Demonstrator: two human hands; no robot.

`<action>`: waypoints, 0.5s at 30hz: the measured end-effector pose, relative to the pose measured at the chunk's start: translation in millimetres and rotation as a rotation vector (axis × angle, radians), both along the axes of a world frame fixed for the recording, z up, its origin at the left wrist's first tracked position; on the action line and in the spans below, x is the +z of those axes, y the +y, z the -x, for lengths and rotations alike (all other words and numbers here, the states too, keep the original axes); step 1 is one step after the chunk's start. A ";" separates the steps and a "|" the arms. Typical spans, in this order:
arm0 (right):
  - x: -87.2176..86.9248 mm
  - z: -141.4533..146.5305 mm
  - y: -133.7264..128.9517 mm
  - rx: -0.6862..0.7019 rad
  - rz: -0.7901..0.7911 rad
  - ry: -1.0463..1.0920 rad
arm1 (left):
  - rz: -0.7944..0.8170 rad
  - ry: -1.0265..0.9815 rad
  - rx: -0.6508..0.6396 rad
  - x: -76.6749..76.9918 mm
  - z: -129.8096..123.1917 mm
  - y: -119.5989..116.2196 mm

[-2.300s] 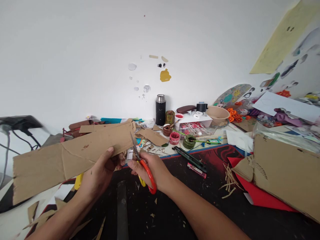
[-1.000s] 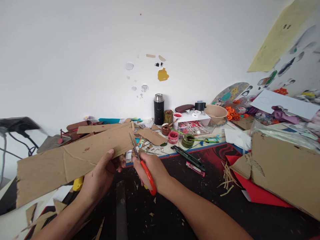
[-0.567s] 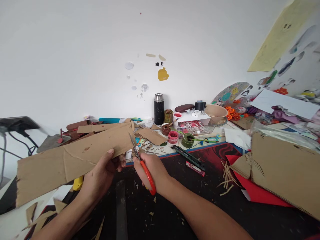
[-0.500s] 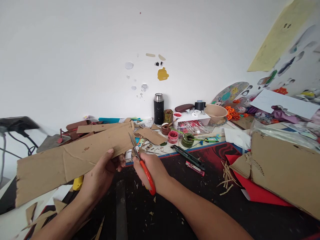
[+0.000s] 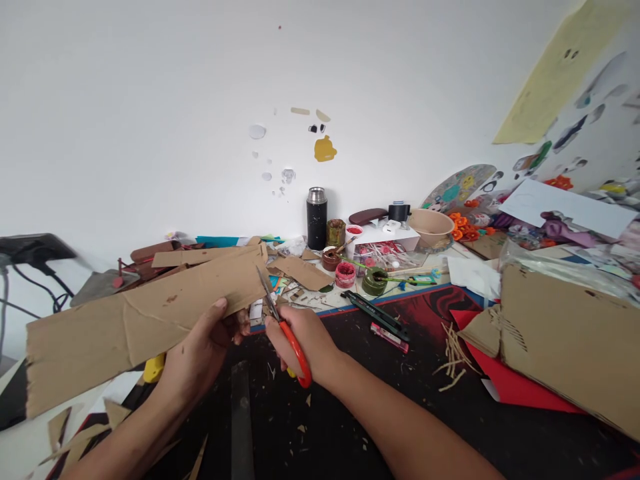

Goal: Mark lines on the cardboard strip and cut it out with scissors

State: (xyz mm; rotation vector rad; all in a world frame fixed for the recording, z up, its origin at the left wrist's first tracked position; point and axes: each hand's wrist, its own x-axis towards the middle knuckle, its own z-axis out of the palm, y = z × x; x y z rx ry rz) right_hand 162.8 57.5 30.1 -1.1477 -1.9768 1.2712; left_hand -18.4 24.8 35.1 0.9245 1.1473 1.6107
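Note:
My left hand [image 5: 205, 343] is closed on the lower edge of a long cardboard strip [image 5: 100, 327], thumb on its face and fingers behind. The strip is creased and slants up to the right. In my right hand [image 5: 307, 340] is a pair of scissors [image 5: 295, 350] with red-orange handles. Their blades point up and left at the strip's right end; whether they bite into the cardboard, I cannot tell. Below my hands a dark flat metal bar, perhaps a ruler [image 5: 241, 420], lies on the black mat [image 5: 310, 447].
A black utility knife [image 5: 374, 315] lies right of my hands, before open paint jars [image 5: 375, 281]. Behind stands a black flask [image 5: 317, 223]. Cardboard scraps [image 5: 83, 440] litter the lower left. A large cardboard piece [image 5: 570, 340] rests on red paper [image 5: 530, 387] at right.
The strip's left end has shifted slightly left and down. Both hands keep their holds, and the scissors stay at the strip's right end. The view has moved a little.

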 end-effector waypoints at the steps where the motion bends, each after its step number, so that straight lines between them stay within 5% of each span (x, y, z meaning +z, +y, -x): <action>1: -0.6 -0.8 0.5 0.008 -0.001 0.020 | 0.003 0.003 -0.006 0.2 0.2 -0.2; 15: 1.6 -6.5 3.9 0.079 0.028 0.110 | 0.049 -0.030 -0.025 1.9 4.4 -1.9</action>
